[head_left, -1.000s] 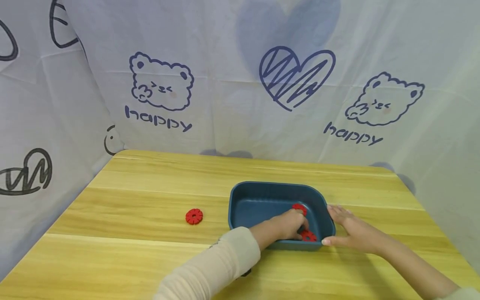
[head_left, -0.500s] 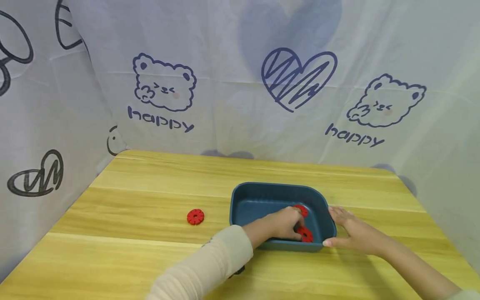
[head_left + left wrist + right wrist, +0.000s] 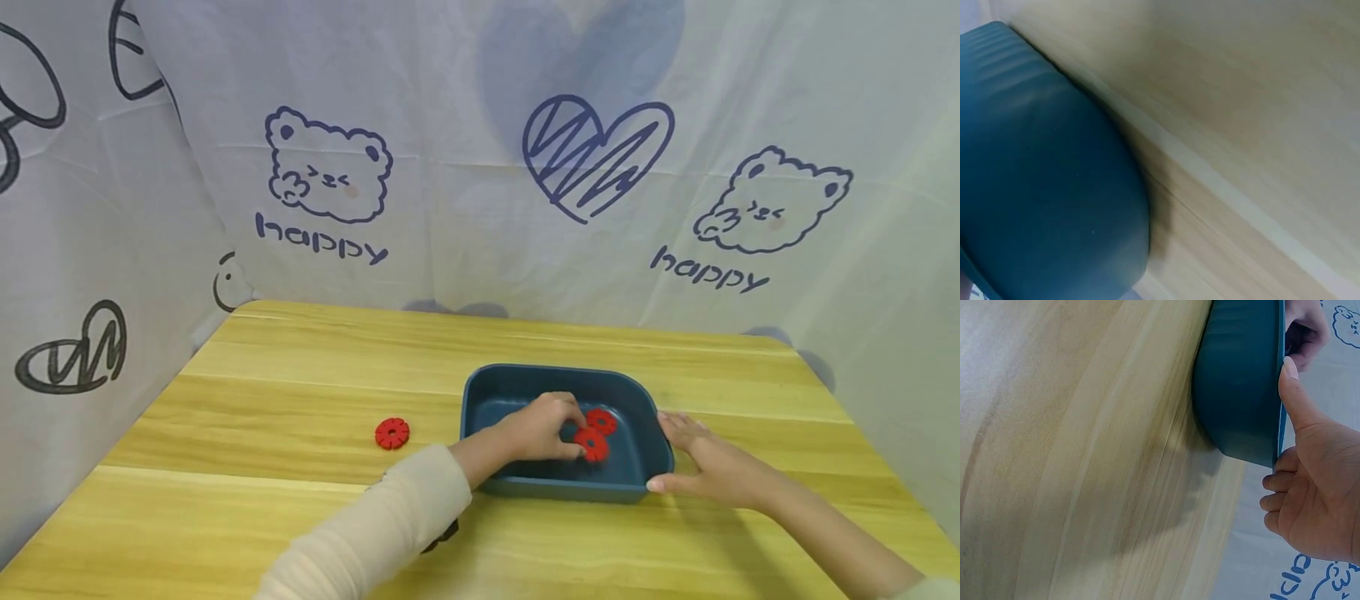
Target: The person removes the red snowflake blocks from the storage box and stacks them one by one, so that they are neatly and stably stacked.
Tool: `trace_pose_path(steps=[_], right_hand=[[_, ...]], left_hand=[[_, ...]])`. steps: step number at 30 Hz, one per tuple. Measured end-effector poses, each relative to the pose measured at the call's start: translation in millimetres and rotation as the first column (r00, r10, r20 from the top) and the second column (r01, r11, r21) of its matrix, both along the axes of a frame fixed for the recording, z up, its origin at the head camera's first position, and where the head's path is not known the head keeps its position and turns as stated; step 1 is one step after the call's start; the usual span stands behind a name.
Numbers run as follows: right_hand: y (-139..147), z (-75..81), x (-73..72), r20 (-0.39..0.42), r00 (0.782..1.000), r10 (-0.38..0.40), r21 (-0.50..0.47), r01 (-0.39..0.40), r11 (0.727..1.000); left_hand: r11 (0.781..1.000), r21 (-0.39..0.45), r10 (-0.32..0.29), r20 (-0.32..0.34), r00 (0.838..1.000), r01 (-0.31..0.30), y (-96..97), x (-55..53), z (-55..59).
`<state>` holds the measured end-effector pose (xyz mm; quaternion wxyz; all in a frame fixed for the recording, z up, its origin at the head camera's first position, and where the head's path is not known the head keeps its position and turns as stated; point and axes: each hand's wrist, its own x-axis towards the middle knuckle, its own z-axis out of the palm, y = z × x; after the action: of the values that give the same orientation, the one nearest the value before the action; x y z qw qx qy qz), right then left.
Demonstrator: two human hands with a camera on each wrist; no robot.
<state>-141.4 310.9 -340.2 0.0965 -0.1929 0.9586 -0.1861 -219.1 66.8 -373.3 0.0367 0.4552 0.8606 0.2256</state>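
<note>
A dark blue plastic bin (image 3: 570, 490) stands on the table, right of the middle. My left hand (image 3: 542, 427) reaches over its near side and pinches a red notched disc (image 3: 593, 447) between thumb and fingers; the disc is slightly blurred. Just behind that lies a second red notched disc (image 3: 602, 421) inside the bin. My right hand (image 3: 708, 467) grips the bin's right end. In the right wrist view, its thumb lies at the rim, with the other fingers curled by the end wall. The left wrist view shows mainly the bin's outer wall (image 3: 1047, 175).
One more red notched disc (image 3: 392, 433) lies on the wooden table (image 3: 247, 417), left of the bin. A white cloth (image 3: 450, 208) with drawn bears and a heart hangs behind the table and along its sides.
My left hand has shifted left and slightly away from me inside the bin, taking the pinched red disc with it. My right hand stays at the bin's end.
</note>
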Motion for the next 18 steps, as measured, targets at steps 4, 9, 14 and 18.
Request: trace_pose_path(steps=[4,9,14,18], right_hand=[[0.2,-0.4,-0.2,0.003,1.0,-0.005,-0.008,0.005,1.0],[0.6,-2.5,0.4,-0.006,1.0,-0.002,-0.005,0.002,1.0],[0.0,-3.7,0.5,-0.009,1.0,0.006,0.005,-0.006,1.0],[-0.1,-3.5,0.2,0.002,1.0,0.003,0.005,-0.003,1.0]], left_hand=[[0.998,0.062,-0.016,0.007,1.0,0.016,-7.7,-0.6,1.0],[0.99,0.135,-0.034,-0.027,0.999,0.037,-17.1,1.6,2.6],[0.978,0.207,-0.023,-0.059,0.998,0.034,-28.6,4.7,4.5],[0.972,0.235,-0.008,-0.059,0.998,0.022,-37.2,5.7,4.6]])
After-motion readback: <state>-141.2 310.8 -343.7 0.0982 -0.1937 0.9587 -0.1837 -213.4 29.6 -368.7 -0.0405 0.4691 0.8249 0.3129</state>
